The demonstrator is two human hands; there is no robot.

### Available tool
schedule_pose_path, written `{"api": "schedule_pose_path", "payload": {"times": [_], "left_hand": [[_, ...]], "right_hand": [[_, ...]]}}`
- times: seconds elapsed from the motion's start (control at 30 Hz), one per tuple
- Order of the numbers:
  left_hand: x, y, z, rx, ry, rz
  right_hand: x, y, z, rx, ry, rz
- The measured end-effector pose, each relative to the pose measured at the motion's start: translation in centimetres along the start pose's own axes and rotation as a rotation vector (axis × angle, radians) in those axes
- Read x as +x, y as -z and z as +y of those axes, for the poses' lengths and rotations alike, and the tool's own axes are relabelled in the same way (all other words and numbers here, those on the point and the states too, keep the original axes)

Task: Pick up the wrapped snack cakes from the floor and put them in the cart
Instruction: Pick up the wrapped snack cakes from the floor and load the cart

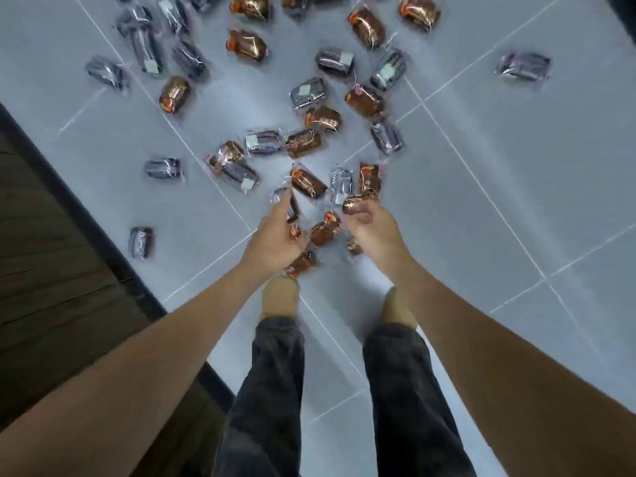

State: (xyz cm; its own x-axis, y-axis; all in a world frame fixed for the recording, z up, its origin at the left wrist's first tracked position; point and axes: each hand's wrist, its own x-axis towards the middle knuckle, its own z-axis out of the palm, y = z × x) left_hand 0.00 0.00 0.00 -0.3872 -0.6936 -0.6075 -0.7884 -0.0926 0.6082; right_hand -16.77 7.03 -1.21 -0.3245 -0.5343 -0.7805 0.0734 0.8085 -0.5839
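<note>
A pale grey tiled floor (481,235) with thin white joints fills most of the view. A dark wooden surface (51,270) edged by a black strip (86,208) runs along its left side.

Nearest, the person's legs in dark trousers (268,390) end in two feet (280,297) set apart on the tiles. Both bare arms reach down in front of them.

The left hand (275,241) pinches a dark-wrapped cake (293,208) between its fingers and thumb, though blur softens the grip. The right hand (373,228) has its fingers curled round a brown cake (356,204). Between and just under the two hands, three more brown packets (321,233) lie on the floor near the toes.

Beyond the hands the rest of the snack cakes (304,143) are scattered over the tiles, brown and dark wrappers mixed, some touching or overlapping, thinning out toward the top edge. One dark packet (140,242) lies alone near the black strip, and another (523,66) sits well apart at the far right.
</note>
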Motion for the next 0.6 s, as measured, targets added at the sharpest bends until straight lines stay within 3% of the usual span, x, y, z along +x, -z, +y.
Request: {"api": "schedule_pose_path", "payload": {"times": [0.3,0.6], "left_hand": [[8.2,-7.6,-16.2,0.355,0.096,-0.159],[12.4,-11.8,-23.2,0.431,0.114,-0.144]], "right_hand": [[10.7,-10.0,13.7,0.029,-0.171,0.151],[17.1,-15.6,17.3,0.066,-0.25,0.335]]}}
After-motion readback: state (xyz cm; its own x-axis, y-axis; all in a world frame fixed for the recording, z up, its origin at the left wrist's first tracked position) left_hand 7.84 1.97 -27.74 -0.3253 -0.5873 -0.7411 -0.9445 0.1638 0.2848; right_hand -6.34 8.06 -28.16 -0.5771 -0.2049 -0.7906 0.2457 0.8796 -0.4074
